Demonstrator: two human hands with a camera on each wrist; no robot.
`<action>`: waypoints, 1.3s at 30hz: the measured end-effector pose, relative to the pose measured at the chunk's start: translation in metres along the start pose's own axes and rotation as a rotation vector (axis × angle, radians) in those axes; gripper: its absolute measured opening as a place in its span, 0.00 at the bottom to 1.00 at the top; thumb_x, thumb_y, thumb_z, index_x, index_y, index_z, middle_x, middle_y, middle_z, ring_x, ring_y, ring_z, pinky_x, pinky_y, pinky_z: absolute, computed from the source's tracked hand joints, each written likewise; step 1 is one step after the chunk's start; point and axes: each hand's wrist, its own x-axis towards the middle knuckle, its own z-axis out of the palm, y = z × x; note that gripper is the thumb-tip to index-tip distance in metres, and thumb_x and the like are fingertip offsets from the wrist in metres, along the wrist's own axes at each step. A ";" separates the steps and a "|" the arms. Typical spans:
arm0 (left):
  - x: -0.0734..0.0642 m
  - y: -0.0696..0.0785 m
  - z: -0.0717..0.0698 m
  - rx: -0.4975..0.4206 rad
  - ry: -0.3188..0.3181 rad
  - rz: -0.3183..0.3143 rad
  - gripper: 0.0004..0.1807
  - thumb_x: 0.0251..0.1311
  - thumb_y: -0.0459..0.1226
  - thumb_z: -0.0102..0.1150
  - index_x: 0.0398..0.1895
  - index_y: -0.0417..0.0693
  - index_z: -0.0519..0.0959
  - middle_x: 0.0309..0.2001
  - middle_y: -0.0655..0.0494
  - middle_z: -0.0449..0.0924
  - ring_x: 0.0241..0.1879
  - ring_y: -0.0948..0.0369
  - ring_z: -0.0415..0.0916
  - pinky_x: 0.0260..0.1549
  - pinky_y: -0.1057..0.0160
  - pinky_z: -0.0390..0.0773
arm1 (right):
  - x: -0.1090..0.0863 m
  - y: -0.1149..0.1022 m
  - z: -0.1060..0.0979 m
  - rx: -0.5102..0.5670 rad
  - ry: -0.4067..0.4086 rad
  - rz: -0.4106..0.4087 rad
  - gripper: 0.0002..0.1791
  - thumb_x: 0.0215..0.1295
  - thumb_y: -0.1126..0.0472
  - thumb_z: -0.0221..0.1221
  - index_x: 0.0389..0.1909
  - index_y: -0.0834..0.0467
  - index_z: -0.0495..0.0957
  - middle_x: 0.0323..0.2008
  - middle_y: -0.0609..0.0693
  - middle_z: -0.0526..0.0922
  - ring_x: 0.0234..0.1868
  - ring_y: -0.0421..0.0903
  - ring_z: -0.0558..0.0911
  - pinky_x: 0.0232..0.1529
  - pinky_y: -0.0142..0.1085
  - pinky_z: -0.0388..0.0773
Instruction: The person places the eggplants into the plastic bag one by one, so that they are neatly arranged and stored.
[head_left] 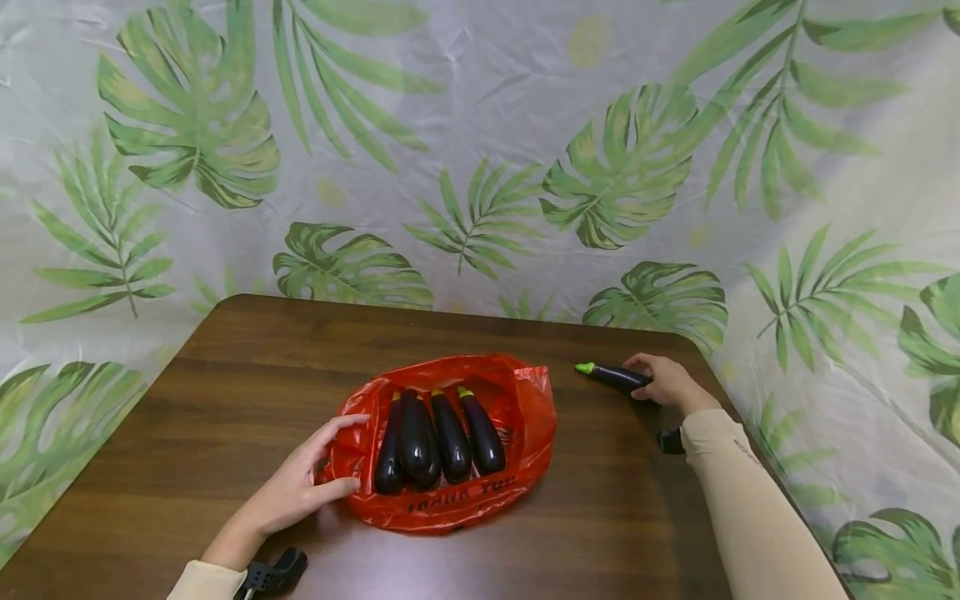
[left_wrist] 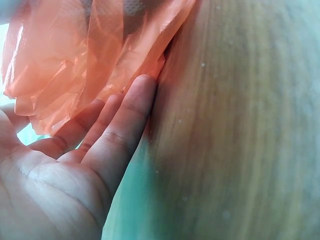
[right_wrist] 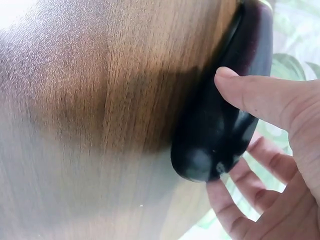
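Observation:
In the head view a red plastic bag [head_left: 534, 433] lies open on the table, with "THANK YOU" printed on its front side. Several dark eggplants [head_left: 452, 437] lie side by side in it, stem ends pointing away. My left hand [head_left: 303, 483] is at the bag's left side, thumb and index finger spread apart over its rim. The left wrist view shows its other fingers [left_wrist: 120, 120] extended against the thin film. To the right of the bag, my right hand [head_left: 667, 383] grips a single eggplant [right_wrist: 210, 130] by its rounded end, thumb on top and fingers around the far side.
The brown wooden table [head_left: 247, 375] carries the bag and the single eggplant, which lies near its right edge. A leaf-patterned curtain [head_left: 495, 125] hangs behind the table and along its sides. Black straps with small devices [head_left: 281, 573] sit at the wrists.

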 end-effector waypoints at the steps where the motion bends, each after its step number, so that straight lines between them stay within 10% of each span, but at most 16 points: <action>1: 0.000 0.000 0.000 -0.001 -0.001 0.000 0.38 0.66 0.30 0.67 0.77 0.38 0.64 0.67 0.32 0.73 0.58 0.60 0.82 0.50 0.63 0.87 | 0.000 0.001 0.000 -0.008 0.008 -0.017 0.28 0.60 0.64 0.75 0.60 0.64 0.78 0.39 0.63 0.84 0.37 0.55 0.81 0.43 0.49 0.77; 12: 0.000 -0.002 0.000 0.009 -0.004 0.014 0.38 0.66 0.30 0.67 0.77 0.38 0.64 0.67 0.32 0.73 0.59 0.60 0.81 0.51 0.62 0.87 | -0.011 -0.002 0.000 -0.010 -0.049 0.025 0.29 0.65 0.59 0.74 0.64 0.65 0.76 0.53 0.73 0.83 0.53 0.69 0.82 0.56 0.64 0.78; 25: 0.001 -0.003 -0.001 -0.002 -0.004 0.020 0.38 0.65 0.30 0.67 0.77 0.38 0.64 0.68 0.31 0.72 0.61 0.61 0.80 0.51 0.63 0.87 | -0.026 0.000 0.004 0.262 -0.062 0.103 0.34 0.75 0.52 0.66 0.73 0.66 0.67 0.42 0.63 0.87 0.35 0.50 0.82 0.34 0.44 0.82; 39: 0.000 -0.001 -0.001 0.029 0.004 0.006 0.38 0.65 0.32 0.68 0.77 0.41 0.65 0.68 0.35 0.73 0.60 0.63 0.80 0.51 0.63 0.87 | -0.041 -0.005 0.002 0.488 -0.031 0.133 0.36 0.81 0.51 0.60 0.77 0.67 0.58 0.56 0.72 0.85 0.40 0.49 0.90 0.44 0.53 0.90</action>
